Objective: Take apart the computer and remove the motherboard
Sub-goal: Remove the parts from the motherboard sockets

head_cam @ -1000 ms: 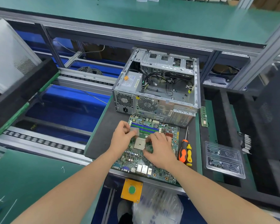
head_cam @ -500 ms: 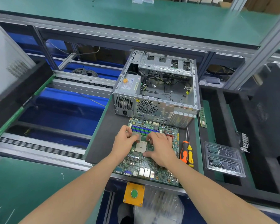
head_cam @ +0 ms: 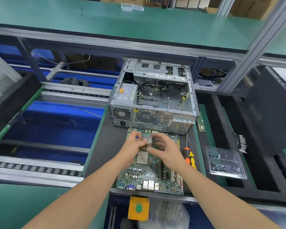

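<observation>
Motherboard (head_cam: 149,174) lies before the open case (head_cam: 155,103) while left hand (head_cam: 132,147) and right hand (head_cam: 167,152) pinch a small silver chip (head_cam: 148,139).

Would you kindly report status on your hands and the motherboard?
Left hand, right hand both pinching small silver square chip. Green motherboard outside open metal case, on black mat. Orange-handled screwdriver alongside, clear.

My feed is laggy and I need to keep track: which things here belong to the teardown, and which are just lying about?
Job in hand: left hand, right hand, chip pinched by both, motherboard, case, screwdrivers, parts tray.

Lying about: cable coil, button box, plastic bag.
</observation>
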